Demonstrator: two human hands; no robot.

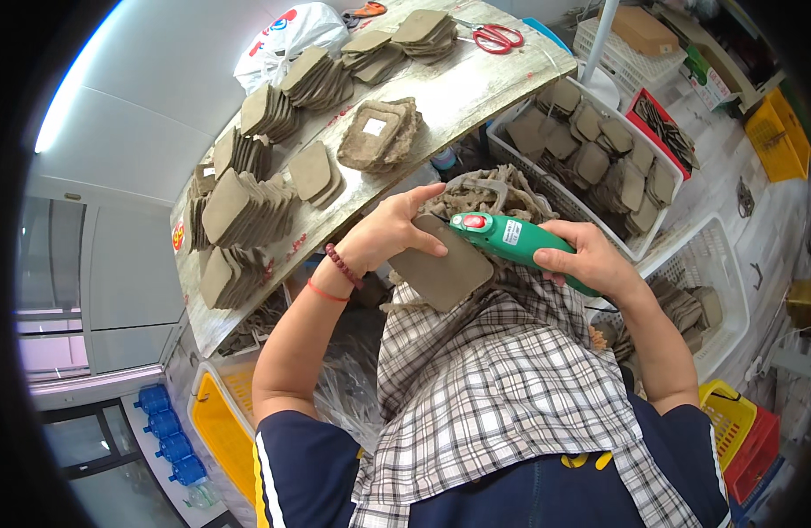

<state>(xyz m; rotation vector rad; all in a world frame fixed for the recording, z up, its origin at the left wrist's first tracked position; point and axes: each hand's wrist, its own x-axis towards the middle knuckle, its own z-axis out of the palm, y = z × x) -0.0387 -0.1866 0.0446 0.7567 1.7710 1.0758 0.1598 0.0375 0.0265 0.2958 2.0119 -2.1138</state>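
My left hand (388, 231) grips a grey-brown pad (445, 273) with rounded corners, thumb on top, just above my checked apron (502, 361). In my right hand (592, 255) is a green handheld electric cutter (515, 239) with a red switch. Its head points left and meets the pad's upper edge; the blade itself is hidden. Behind the cutter lies a heap of grey-brown offcut strips (533, 204). On the table ahead, a thick stack of rough-edged pads (370, 145) bears a small white label.
The worn table (458, 110) carries several fanned stacks of pads (247, 211), red scissors (498, 38) and a white plastic bag (291, 40). To the right stand a white basket of pads (590, 145), a red tray (661, 128) and another white basket (731, 290). A yellow basket (221, 422) is at left.
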